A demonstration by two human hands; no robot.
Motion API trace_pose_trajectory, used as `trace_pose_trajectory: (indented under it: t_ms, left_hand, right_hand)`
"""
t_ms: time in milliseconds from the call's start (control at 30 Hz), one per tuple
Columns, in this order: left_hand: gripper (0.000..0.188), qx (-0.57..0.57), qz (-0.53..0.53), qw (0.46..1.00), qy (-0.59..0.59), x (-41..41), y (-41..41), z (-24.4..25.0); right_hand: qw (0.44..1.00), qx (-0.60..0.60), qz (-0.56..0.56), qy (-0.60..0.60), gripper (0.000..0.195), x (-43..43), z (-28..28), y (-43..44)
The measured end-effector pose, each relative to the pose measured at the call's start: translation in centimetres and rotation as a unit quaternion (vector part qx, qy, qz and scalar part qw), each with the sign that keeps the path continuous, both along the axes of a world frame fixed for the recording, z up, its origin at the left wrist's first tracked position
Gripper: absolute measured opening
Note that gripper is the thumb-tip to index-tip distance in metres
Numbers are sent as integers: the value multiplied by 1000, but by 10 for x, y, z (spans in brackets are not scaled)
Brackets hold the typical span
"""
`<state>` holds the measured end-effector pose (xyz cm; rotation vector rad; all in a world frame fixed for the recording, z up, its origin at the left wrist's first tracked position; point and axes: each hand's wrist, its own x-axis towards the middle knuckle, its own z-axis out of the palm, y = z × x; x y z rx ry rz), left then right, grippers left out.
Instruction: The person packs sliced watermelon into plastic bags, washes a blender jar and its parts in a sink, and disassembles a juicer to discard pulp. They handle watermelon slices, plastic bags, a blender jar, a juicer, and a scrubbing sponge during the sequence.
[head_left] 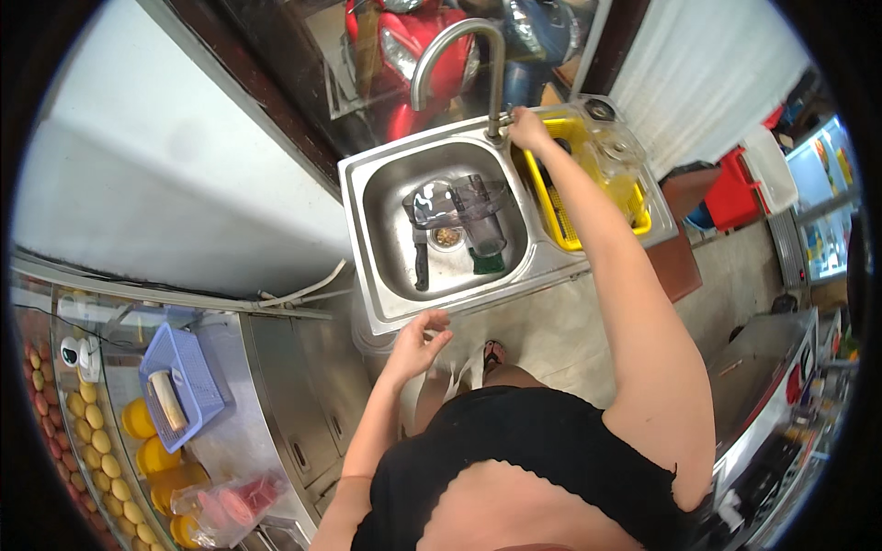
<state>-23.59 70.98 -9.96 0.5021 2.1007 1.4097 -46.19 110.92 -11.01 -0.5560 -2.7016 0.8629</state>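
Note:
My right hand (527,129) is at the handle beside the base of a curved metal faucet (497,76), its fingers closed around it. Near the front edge of the stainless steel sink (386,206), my left hand (422,344) hangs with fingers apart, holding nothing. In the basin lie a clear plastic blender jug (486,231), a transparent lid or bowl (431,203), a black-handled knife (422,265) and a green scouring pad (488,262). The drain strainer (446,237) holds small scraps. No water stream is visible under the spout.
A yellow basket (568,237) with clear jugs (618,155) stands on the drainboard at right. To the left, a metal counter bears a blue basket (207,386) and yellow-lidded containers (158,454). A red motorbike (427,48) stands behind the sink, and a brown stool or board (672,268) at right.

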Motion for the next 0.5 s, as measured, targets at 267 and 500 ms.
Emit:
trace_pose_trajectory:
  t_ms: [267, 500]
  left_hand:
    - [27, 43, 1, 997, -60, -135, 60, -58]
    - [31, 189, 215, 897, -336, -301, 177, -49]
  right_hand:
    - [960, 209, 62, -176, 35, -69, -16, 34]
    - [880, 362, 197, -235, 27, -23, 13, 12]
